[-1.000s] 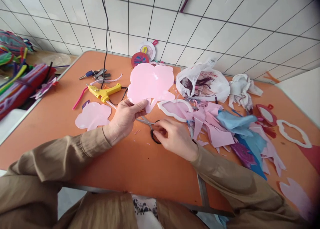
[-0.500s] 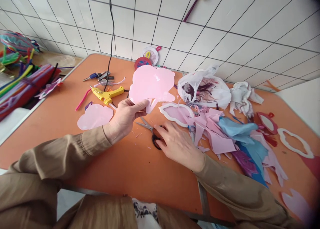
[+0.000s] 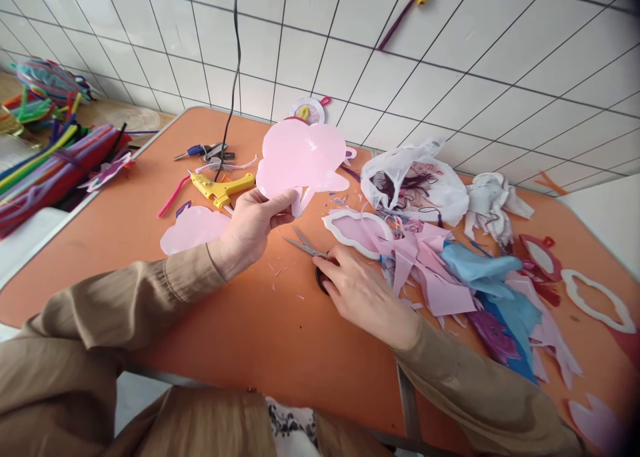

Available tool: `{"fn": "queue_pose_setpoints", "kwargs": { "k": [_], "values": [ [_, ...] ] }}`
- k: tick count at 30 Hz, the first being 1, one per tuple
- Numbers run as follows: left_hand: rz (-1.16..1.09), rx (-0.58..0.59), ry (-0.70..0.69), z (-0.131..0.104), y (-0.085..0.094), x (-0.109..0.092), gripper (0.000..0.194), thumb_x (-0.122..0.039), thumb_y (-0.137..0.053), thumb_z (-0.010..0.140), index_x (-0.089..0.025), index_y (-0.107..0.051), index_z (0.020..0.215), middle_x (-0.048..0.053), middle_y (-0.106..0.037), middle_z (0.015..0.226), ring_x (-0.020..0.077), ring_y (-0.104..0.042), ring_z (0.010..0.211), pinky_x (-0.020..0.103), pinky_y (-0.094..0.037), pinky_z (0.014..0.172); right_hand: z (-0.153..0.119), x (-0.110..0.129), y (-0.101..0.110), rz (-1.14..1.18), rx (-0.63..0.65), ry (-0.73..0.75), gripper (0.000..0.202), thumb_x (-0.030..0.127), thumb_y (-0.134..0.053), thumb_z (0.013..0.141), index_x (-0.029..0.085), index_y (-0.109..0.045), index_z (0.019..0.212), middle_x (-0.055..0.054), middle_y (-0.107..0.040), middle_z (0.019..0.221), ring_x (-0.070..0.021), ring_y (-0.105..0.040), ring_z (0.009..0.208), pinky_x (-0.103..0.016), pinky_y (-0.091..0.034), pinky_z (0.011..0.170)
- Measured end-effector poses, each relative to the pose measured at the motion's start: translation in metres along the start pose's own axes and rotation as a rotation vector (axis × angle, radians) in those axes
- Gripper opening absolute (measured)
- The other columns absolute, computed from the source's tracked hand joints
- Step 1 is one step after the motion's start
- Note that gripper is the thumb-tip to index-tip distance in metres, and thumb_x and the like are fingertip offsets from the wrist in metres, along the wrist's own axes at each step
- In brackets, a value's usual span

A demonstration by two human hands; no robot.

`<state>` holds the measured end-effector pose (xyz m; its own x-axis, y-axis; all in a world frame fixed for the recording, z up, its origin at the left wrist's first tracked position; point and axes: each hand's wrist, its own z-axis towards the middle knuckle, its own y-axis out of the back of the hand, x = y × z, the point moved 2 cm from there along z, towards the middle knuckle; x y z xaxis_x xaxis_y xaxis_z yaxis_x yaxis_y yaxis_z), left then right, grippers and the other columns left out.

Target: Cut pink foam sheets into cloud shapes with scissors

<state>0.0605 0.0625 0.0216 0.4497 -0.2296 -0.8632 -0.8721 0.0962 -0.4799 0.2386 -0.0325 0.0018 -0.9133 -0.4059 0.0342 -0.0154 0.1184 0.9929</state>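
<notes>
A pink cloud-shaped cutout [image 3: 303, 154] with a partly cut strip at its lower edge is held up over the table. My left hand [image 3: 253, 227] pinches it at the bottom between thumb and fingers. My right hand [image 3: 363, 290] is closed around the black handles of a pair of scissors [image 3: 306, 245], low over the tabletop. Their blades stand slightly apart, pointing left, below the cutout. The right fingertips are partly hidden by the hand. Another pink cloud-shaped cutout [image 3: 193, 229] lies behind my left forearm.
On the orange table [image 3: 240, 350] lie a yellow glue gun [image 3: 220, 189], keys [image 3: 207, 152], a white-rimmed pink shape [image 3: 353, 230] and a heap of pink scraps [image 3: 430, 264]. A white plastic bag [image 3: 445, 190] stands near the tiled wall. Pipe cleaners [image 3: 65, 170] lie at left.
The view has shifted slightly. The scissors have moved a little to the right, with more of the handles under my right hand. My left hand still holds the pink cutout, which is tilted slightly differently.
</notes>
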Motion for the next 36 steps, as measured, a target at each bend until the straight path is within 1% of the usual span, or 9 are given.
{"fn": "queue_pose_setpoints", "kwargs": {
  "k": [2, 4, 7, 11, 15, 21, 27, 31, 36],
  "values": [
    [-0.002, -0.002, -0.012, 0.000, 0.000, -0.001, 0.035, -0.037, -0.095, 0.059, -0.015, -0.070, 0.071, 0.000, -0.066, 0.076, 0.0113, -0.059, 0.074, 0.025, -0.051, 0.070, -0.001, -0.002, 0.000, 0.003, -0.047, 0.005, 0.036, 0.016, -0.062, 0.095, 0.014, -0.069, 0.130, -0.017, -0.064, 0.119, -0.0334, -0.066, 0.109, -0.044, -0.055, 0.090],
    [-0.008, -0.002, -0.004, -0.001, 0.000, -0.002, 0.035, -0.035, -0.095, 0.059, -0.015, -0.069, 0.070, 0.000, -0.066, 0.076, 0.0111, -0.058, 0.074, 0.025, -0.051, 0.070, -0.001, -0.005, 0.000, 0.012, -0.046, -0.022, 0.044, 0.022, -0.067, 0.094, 0.015, -0.065, 0.138, -0.019, -0.064, 0.122, -0.0367, -0.065, 0.113, -0.048, -0.055, 0.093],
    [-0.005, 0.000, -0.001, -0.001, 0.000, -0.002, 0.035, -0.035, -0.095, 0.059, -0.015, -0.069, 0.070, 0.000, -0.066, 0.077, 0.0113, -0.059, 0.075, 0.025, -0.051, 0.069, -0.001, -0.007, -0.001, 0.050, -0.008, -0.067, 0.048, 0.024, -0.068, 0.094, 0.012, -0.063, 0.141, -0.020, -0.064, 0.120, -0.0355, -0.066, 0.111, -0.048, -0.056, 0.093],
    [0.013, 0.002, -0.020, 0.000, 0.001, -0.002, 0.034, -0.036, -0.094, 0.060, -0.015, -0.070, 0.071, 0.001, -0.067, 0.079, 0.0119, -0.059, 0.076, 0.027, -0.053, 0.073, -0.001, -0.005, 0.001, 0.042, -0.028, -0.061, 0.033, 0.022, -0.065, 0.095, 0.010, -0.070, 0.126, -0.020, -0.063, 0.119, -0.0340, -0.065, 0.112, -0.045, -0.056, 0.095],
    [0.025, 0.012, -0.035, 0.000, 0.001, -0.003, 0.033, -0.037, -0.093, 0.062, -0.015, -0.069, 0.070, 0.000, -0.066, 0.077, 0.0121, -0.059, 0.075, 0.027, -0.053, 0.074, -0.001, -0.002, 0.002, -0.016, 0.001, -0.069, 0.025, 0.020, -0.062, 0.096, 0.011, -0.072, 0.118, -0.017, -0.065, 0.107, -0.0336, -0.067, 0.102, -0.045, -0.057, 0.086],
    [0.011, 0.019, -0.056, 0.001, 0.000, -0.004, 0.036, -0.039, -0.094, 0.059, -0.016, -0.067, 0.066, 0.000, -0.064, 0.073, 0.0113, -0.057, 0.073, 0.025, -0.051, 0.070, -0.002, 0.000, 0.006, -0.044, 0.058, -0.072, 0.025, 0.005, -0.052, 0.096, 0.012, -0.071, 0.109, -0.014, -0.066, 0.104, -0.0312, -0.068, 0.099, -0.043, -0.055, 0.086],
    [0.047, 0.021, -0.068, 0.002, 0.001, -0.006, 0.033, -0.039, -0.092, 0.061, -0.017, -0.067, 0.067, 0.000, -0.065, 0.073, 0.0118, -0.057, 0.073, 0.026, -0.051, 0.072, -0.002, -0.009, 0.006, -0.022, 0.043, -0.117, 0.023, 0.018, -0.067, 0.092, 0.013, -0.067, 0.115, -0.017, -0.065, 0.111, -0.0329, -0.069, 0.101, -0.042, -0.055, 0.086],
    [0.071, 0.036, -0.074, 0.001, 0.000, -0.007, 0.032, -0.036, -0.091, 0.063, -0.017, -0.066, 0.064, 0.000, -0.064, 0.071, 0.0117, -0.057, 0.071, 0.026, -0.051, 0.069, -0.003, -0.011, 0.007, -0.039, 0.086, -0.105, 0.021, 0.019, -0.066, 0.092, 0.014, -0.066, 0.111, -0.016, -0.068, 0.106, -0.0335, -0.071, 0.099, -0.042, -0.055, 0.084],
    [0.142, 0.020, -0.096, 0.000, 0.000, -0.009, 0.030, -0.038, -0.091, 0.062, -0.016, -0.072, 0.070, 0.002, -0.068, 0.073, 0.0134, -0.060, 0.070, 0.029, -0.053, 0.069, -0.004, -0.022, 0.017, 0.204, 0.037, -0.060, 0.022, 0.013, -0.062, 0.084, 0.018, -0.064, 0.106, -0.012, -0.072, 0.107, -0.0272, -0.072, 0.099, -0.038, -0.055, 0.085]
  ]
}}
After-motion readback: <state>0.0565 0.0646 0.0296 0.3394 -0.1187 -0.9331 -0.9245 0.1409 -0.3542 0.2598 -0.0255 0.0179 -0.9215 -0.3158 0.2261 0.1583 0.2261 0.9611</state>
